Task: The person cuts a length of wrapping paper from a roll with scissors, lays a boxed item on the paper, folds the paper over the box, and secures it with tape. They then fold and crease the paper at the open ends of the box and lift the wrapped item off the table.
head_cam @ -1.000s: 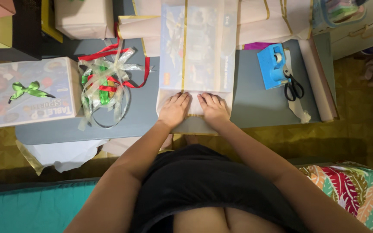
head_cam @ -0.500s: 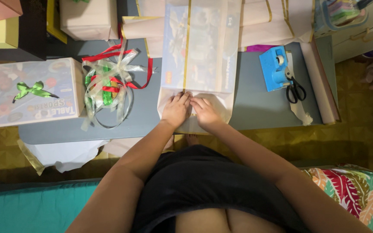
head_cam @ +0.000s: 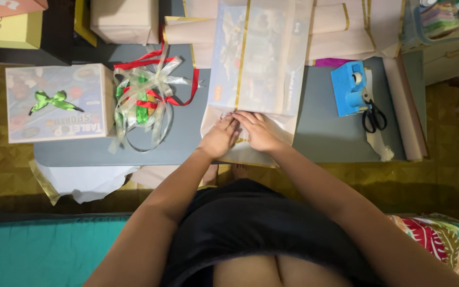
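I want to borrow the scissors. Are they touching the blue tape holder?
Touching. The head view shows the scissors lying against the lower right edge of the tape holder, blades overlapping it with no gap between them.

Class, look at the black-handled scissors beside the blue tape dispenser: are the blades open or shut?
Cannot tell. The scissors lie flat on the grey table, blades hidden against the tape dispenser.

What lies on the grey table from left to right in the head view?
Square printed box with a green bow → tangle of red, green and clear ribbons → box half-wrapped in translucent gold-striped paper, both hands pressing its near edge → blue tape dispenser → black-handled scissors → roll of pale wrapping paper.
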